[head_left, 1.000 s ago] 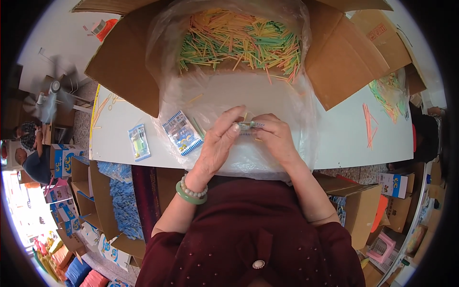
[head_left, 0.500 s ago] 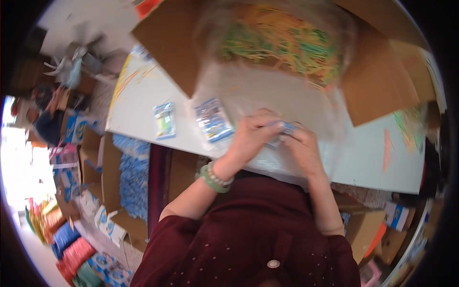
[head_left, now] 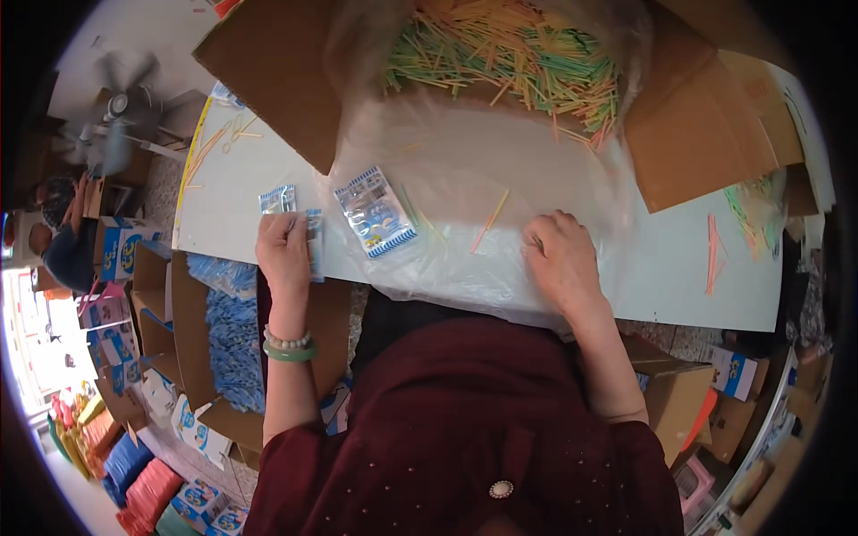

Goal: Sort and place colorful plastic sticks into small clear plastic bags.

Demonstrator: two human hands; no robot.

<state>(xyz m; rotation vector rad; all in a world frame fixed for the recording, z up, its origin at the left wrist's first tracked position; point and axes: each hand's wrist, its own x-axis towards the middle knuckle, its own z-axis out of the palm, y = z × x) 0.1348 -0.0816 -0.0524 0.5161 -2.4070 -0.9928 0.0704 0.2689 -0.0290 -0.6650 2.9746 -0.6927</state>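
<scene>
My left hand is at the table's left front edge, fingers closed on a small blue and white packet that shows beside them. Just beyond the fingers, the end of another small packet lies on the table, partly hidden by the hand. My right hand rests over clear plastic sheeting with curled fingers; a tiny greenish bit shows at the fingertips, too small to make out. Between the hands lie a larger blue and white packet and a few loose thin sticks, pink and yellow.
A carton lined with clear plastic is heaped with green, orange and yellow sticks. Stray sticks lie at the table's far left. Below the left edge stands a carton full of blue packets. A fan and people are farther left.
My hands were together over the plastic, handling a small blue packet. Now they are apart: the left has moved left with a packet, the right stays on the right. The view has shifted slightly.
</scene>
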